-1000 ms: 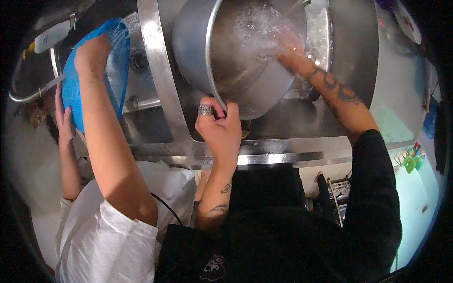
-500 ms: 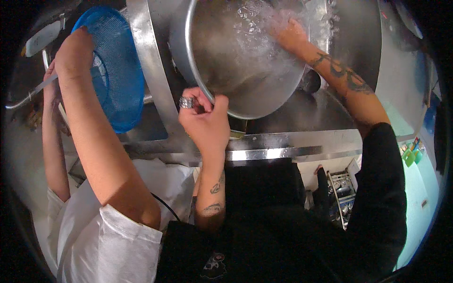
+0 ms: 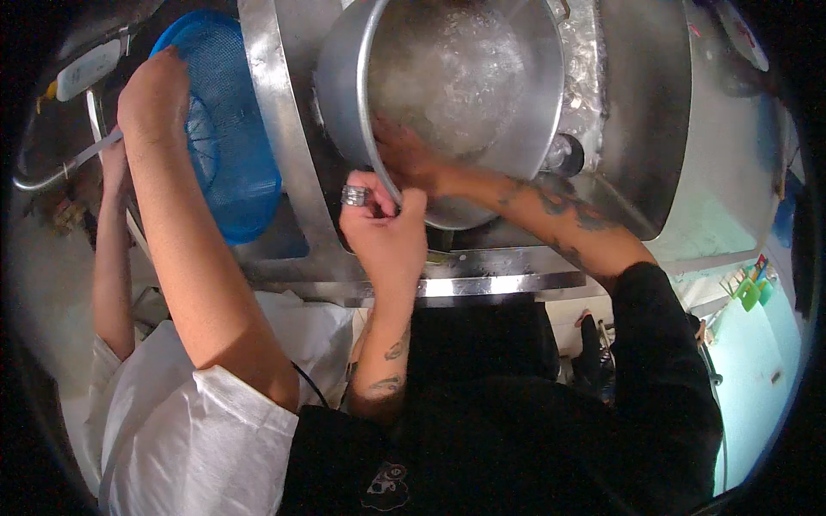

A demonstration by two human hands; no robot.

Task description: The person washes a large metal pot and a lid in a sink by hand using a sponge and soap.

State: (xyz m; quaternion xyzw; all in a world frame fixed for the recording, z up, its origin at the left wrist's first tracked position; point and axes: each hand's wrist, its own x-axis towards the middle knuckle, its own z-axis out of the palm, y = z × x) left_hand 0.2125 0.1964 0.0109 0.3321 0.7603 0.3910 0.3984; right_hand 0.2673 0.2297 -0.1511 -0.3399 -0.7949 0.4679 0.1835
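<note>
A large silvery metal pot [image 3: 482, 77] lies tilted in a stainless steel sink, its inside wet, with bubbly water toward the far part. My left hand [image 3: 384, 232], wearing a wide ring, is closed around the pot's near-left rim, thumb and fingers pinching the edge. Inside the pot, my right hand [image 3: 413, 159] reaches across to the left inner wall, just above my left hand. Its fingers are blurred and dim, so whether anything lies under them cannot be made out.
At the left, a co-worker in a white sleeve has a hand [image 3: 155, 95] at a blue mesh basket [image 3: 241, 163] in the neighbouring basin. A steel divider [image 3: 275, 95] separates the basins. Water runs over the sink floor [image 3: 585, 69] right of the pot, near a round drain [image 3: 565, 155].
My right hand has swept from the far right of the pot to its near-left inner wall. Splashing has calmed. My left hand keeps its hold on the rim.
</note>
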